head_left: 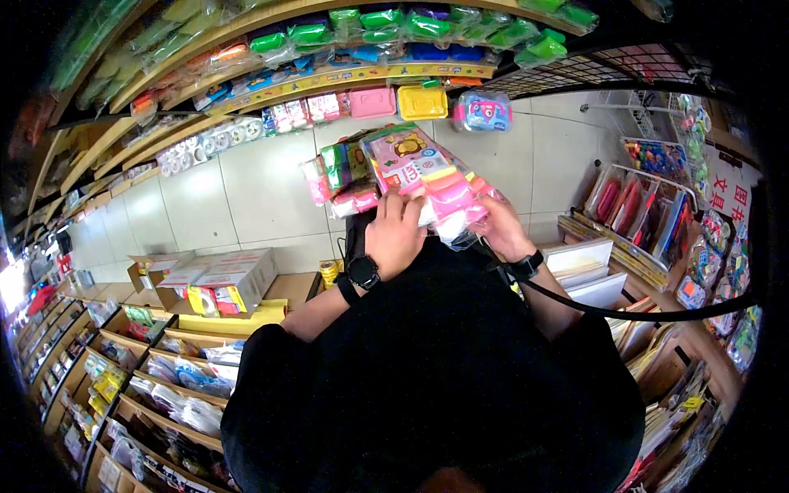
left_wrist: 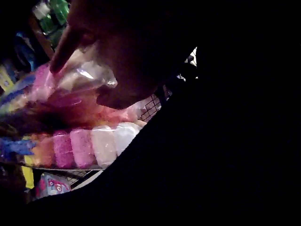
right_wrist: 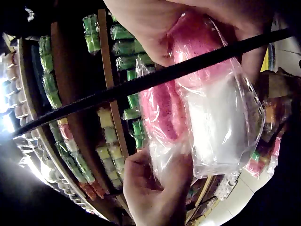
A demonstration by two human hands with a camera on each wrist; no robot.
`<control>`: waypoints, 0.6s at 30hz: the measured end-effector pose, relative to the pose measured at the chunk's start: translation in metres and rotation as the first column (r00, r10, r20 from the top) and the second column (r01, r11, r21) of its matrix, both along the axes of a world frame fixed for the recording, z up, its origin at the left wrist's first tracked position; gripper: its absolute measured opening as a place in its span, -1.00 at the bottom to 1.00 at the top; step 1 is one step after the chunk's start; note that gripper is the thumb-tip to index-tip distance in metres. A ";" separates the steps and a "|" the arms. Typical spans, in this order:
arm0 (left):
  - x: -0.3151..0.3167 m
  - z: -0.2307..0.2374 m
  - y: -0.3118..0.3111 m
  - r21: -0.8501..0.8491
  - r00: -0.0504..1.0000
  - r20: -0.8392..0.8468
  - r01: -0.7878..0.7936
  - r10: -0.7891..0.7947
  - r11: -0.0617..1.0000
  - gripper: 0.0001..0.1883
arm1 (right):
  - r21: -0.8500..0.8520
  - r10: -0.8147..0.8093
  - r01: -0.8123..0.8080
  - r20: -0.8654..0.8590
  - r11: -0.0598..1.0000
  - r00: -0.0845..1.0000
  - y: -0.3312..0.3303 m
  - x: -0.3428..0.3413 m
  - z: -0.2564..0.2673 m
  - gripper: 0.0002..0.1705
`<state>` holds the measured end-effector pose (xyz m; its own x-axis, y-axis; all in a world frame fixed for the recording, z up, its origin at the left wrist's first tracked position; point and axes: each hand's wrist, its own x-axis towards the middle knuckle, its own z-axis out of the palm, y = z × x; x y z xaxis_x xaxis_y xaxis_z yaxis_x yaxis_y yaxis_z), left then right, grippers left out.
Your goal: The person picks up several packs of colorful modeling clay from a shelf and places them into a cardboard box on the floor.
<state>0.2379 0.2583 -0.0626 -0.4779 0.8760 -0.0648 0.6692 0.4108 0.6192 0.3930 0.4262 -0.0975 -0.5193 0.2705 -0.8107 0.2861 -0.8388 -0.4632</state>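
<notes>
Several clear plastic packs of soft, puffy blocks, perhaps modelling clay, lie together in front of the person's chest. The front pack [head_left: 408, 158] has a pink and yellow printed card with a cartoon figure. Pink and white blocks [right_wrist: 211, 120] show through its film in the right wrist view. The left hand [head_left: 394, 234] pinches the near end of the packs, thumb and fingers at the white ends. The right hand [head_left: 503, 228] grips the near right corner. Other packs [head_left: 339, 177], green and pink, stick out at the left. In the left wrist view, dark sleeve hides much.
Ahead are shelves with green packets [head_left: 310, 33], a pink box [head_left: 372, 103] and a yellow box [head_left: 422, 103]. Tiled floor [head_left: 263, 197] lies below. At left stands a carton [head_left: 238, 279] above divided bins; at right, a rack of pouches [head_left: 637, 209]. A black cord [head_left: 641, 314] runs from the right wrist.
</notes>
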 end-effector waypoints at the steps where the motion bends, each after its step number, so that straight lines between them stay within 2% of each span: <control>1: 0.002 0.002 0.000 -0.001 0.999 0.008 0.037 -0.037 0.999 -0.46 | 0.005 -0.048 0.048 0.007 0.999 0.999 -0.006 -0.005 0.009 -0.66; 2: 0.002 0.003 0.000 0.000 0.999 0.005 0.040 -0.040 0.999 -0.46 | 0.010 -0.094 0.094 0.012 0.996 0.995 -0.010 -0.008 0.013 -0.67; 8: 0.001 0.009 -0.001 0.063 0.999 -0.028 0.038 -0.037 0.997 -0.49 | -0.023 -0.100 0.099 -0.027 0.995 0.995 -0.014 -0.004 0.010 -0.64; 10: -0.003 0.010 -0.004 0.091 1.000 -0.011 -0.016 0.017 0.996 -0.50 | -0.016 -0.088 0.087 -0.043 0.996 0.995 -0.012 -0.006 0.016 -0.62; 12: -0.015 0.010 -0.007 0.069 0.980 0.067 -0.191 0.186 0.979 -0.50 | 0.010 -0.078 0.078 -0.020 0.997 0.997 -0.008 -0.009 0.024 -0.61; 14: -0.029 0.008 -0.012 0.209 0.937 0.145 -0.342 0.317 0.916 -0.54 | 0.033 -0.057 0.057 -0.008 0.998 0.998 -0.004 -0.002 0.020 -0.60; 16: -0.042 0.004 -0.019 0.174 0.852 0.262 -0.504 0.453 0.846 -0.57 | 0.051 -0.026 0.025 0.003 0.998 1.000 0.000 0.007 0.015 -0.60; 18: -0.053 0.010 -0.023 0.135 0.779 0.332 -0.598 0.532 0.790 -0.58 | 0.053 -0.007 0.006 0.016 0.999 1.000 0.002 0.010 0.014 -0.60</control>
